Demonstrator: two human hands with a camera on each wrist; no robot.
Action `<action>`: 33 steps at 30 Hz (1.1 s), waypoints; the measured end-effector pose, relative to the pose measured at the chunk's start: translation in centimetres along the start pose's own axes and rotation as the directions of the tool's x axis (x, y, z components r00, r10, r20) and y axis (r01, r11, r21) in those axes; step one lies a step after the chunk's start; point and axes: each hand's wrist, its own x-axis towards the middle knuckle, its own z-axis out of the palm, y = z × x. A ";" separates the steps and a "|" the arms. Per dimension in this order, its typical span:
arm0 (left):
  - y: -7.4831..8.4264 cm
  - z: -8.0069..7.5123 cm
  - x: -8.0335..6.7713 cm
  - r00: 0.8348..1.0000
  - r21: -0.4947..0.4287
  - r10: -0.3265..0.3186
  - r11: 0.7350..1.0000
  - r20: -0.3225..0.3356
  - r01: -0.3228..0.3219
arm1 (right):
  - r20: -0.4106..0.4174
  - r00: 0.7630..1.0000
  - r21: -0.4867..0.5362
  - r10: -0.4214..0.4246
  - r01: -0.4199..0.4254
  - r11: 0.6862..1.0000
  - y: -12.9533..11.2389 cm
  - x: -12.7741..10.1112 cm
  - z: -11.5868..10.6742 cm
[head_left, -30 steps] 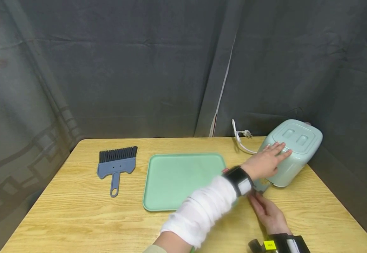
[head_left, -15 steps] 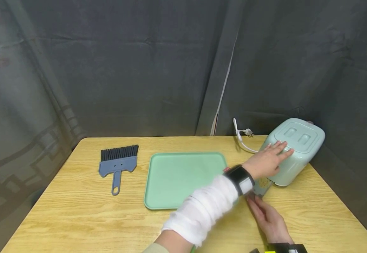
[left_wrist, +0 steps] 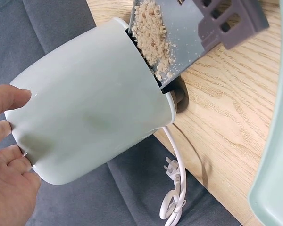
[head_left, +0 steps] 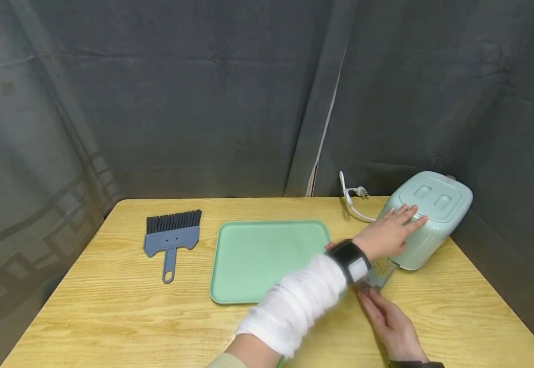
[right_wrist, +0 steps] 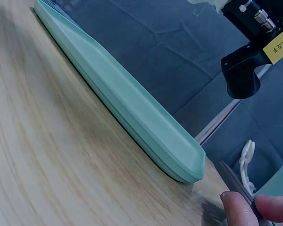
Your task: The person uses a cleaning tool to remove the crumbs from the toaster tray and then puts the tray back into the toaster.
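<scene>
Since a second ago your right hand (head_left: 393, 319) has drawn the crumb tray (head_left: 379, 273) further out of the tilted toaster (head_left: 425, 220) at the bench's right end, fingertips pinching its thin, stiff metal edge. Keep it level: loose crumbs slide. Your left hand (head_left: 388, 235) lies flat, fingers spread, on smooth, slippery plastic.

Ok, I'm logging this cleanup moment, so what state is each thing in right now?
toaster: tilted, held steady by the left hand.
crumb tray: pulled partway out, crumbs on it, pinched by the right hand.
green tray: flat on the table, nothing on it.
brush: lying flat, untouched.
power cord: unplugged.
</scene>
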 end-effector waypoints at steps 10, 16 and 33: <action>-0.1 0.0 -0.2 1.000 -0.013 -0.007 1.000 0.011 0.007 | -0.024 0.999 -0.054 -0.036 0.035 0.998 0.9 -0.5 0.0; -0.2 0.1 -0.2 1.000 -0.009 -0.007 1.000 0.018 0.008 | -0.036 0.998 -0.090 -0.059 0.056 0.994 1.4 -0.9 0.2; 0.0 -0.3 -0.2 1.000 -0.019 0.002 1.000 0.003 -0.002 | -0.058 0.992 -0.187 -0.112 0.099 0.977 2.6 -1.3 0.1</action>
